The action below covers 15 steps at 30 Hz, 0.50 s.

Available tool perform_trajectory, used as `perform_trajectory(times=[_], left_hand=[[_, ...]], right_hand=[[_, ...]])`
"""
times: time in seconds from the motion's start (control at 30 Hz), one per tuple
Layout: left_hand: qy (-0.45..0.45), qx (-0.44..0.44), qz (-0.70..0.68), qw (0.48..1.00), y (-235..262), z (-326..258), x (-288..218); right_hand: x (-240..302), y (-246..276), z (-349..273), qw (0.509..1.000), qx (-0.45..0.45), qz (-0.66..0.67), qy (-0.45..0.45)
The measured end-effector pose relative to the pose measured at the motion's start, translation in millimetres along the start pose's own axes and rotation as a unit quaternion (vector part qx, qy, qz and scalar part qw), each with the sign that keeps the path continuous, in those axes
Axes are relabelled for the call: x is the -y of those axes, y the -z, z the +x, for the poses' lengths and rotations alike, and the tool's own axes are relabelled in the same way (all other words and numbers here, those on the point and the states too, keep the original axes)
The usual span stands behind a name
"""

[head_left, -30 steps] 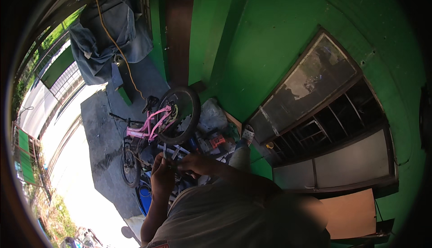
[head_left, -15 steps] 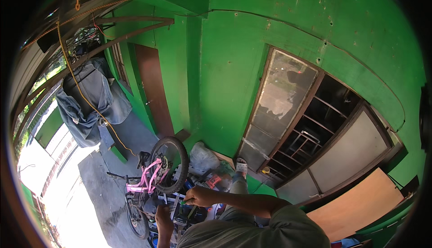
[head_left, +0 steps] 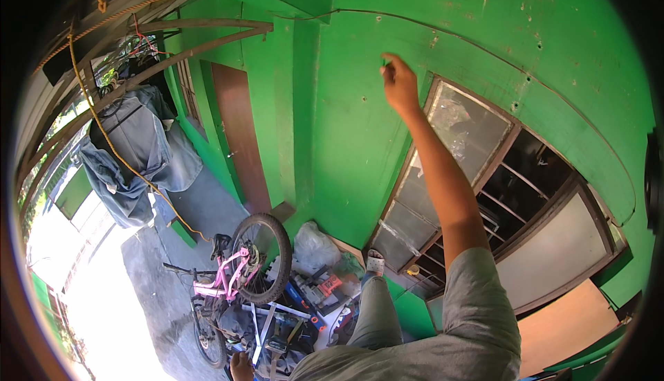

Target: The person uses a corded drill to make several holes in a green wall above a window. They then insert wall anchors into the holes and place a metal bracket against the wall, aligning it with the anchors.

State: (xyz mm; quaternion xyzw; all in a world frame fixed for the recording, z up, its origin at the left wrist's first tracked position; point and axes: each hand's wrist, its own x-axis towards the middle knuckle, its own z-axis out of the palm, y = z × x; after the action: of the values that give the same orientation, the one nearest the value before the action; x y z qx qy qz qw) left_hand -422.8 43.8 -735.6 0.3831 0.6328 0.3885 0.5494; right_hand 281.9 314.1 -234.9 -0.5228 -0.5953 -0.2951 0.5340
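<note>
My right arm is stretched up and forward, and my right hand point(head_left: 399, 85) is raised in front of the green wall point(head_left: 353, 132), above the window's upper corner. Its fingers are curled in a pinch; a small dark green bit shows at the fingertips, too small to name. Whether the hand touches the wall cannot be told. Low at the bottom edge, my left hand point(head_left: 241, 366) is partly in view with fingers curled, beside a cluttered pile of tools and parts point(head_left: 283, 336). What it holds, if anything, is hidden.
A pink bicycle point(head_left: 225, 277) stands left of the pile. A clear plastic bag point(head_left: 316, 246) and an orange-red tool point(head_left: 328, 286) lie by the wall. A window point(head_left: 453, 128) is at right, a brown door point(head_left: 238, 139) farther left. Yellow rope point(head_left: 114, 147) hangs near draped denim point(head_left: 131, 149).
My right hand has risen from the pile up to the wall. My left hand has dropped toward the bottom edge. The view has shifted slightly.
</note>
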Motion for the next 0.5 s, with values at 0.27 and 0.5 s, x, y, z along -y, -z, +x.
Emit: perform_trajectory(times=[0.27, 0.5], left_hand=[[0.039, -0.047, 0.003, 0.998, -10, -19, 52], [0.082, -0.009, 0.134, 0.988, -21, -17, 43]], right_hand=[[-73, -42, 158, 0.971, -0.032, -0.178, 0.154], [-102, -47, 165, 0.885, 0.013, -0.337, 0.321]])
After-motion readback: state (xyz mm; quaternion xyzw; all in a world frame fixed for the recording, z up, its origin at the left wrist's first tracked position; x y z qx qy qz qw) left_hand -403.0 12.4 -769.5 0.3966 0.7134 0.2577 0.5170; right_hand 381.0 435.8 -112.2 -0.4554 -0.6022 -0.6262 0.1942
